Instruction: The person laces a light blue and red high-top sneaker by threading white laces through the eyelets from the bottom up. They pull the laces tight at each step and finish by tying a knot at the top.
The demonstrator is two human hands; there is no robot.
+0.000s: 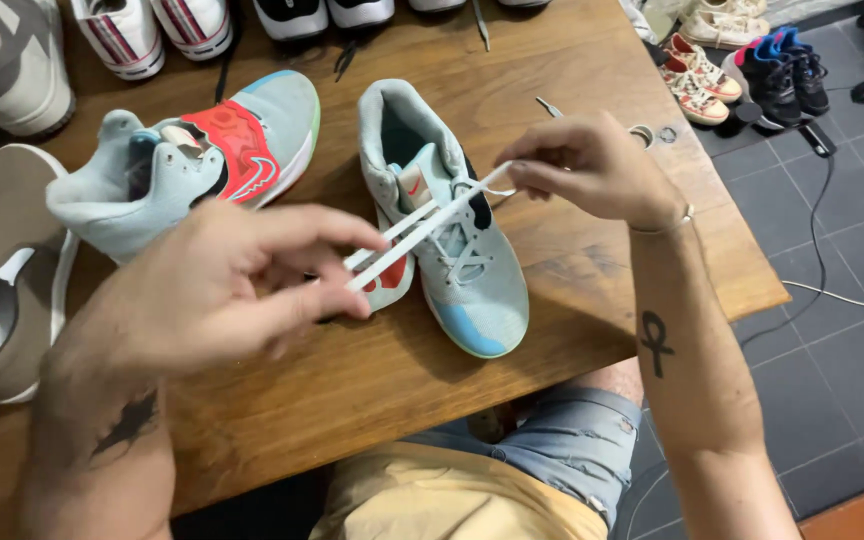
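At the middle of the worktop (572,250) lies a pale blue shoe (452,240), toe toward six o'clock, heel collar toward twelve. A white lace (422,228) is stretched tight over its tongue, running from about eight o'clock to two o'clock. The left hand (222,285) is closed in a pinch on the lower end of the lace, thumb and forefinger pressed together, the other fingers loosely curled. The right hand (587,165) pinches the upper end the same way, near the shoe's top eyelets, fingers nearly shut around the flat band.

At ten o'clock from the shoe lies its mate (192,160), on its side, with a red panel showing. More shoes line the far edge at twelve o'clock, and a grey-and-white one (2,270) sits at nine o'clock. Off the worktop, at two o'clock on the tiled floor (832,260), stands a small cluster of shoes (742,70), with a cable trailing past.

With the lace held this taut, I'd judge the main risk to be a slip: if either pinch loosens, that end could spring back and pull through an eyelet. Pulling harder to one side might leave the ends uneven, or drag the light shoe across the wood, since nothing holds it down. The flat lace could also twist between the hands and sit crooked.
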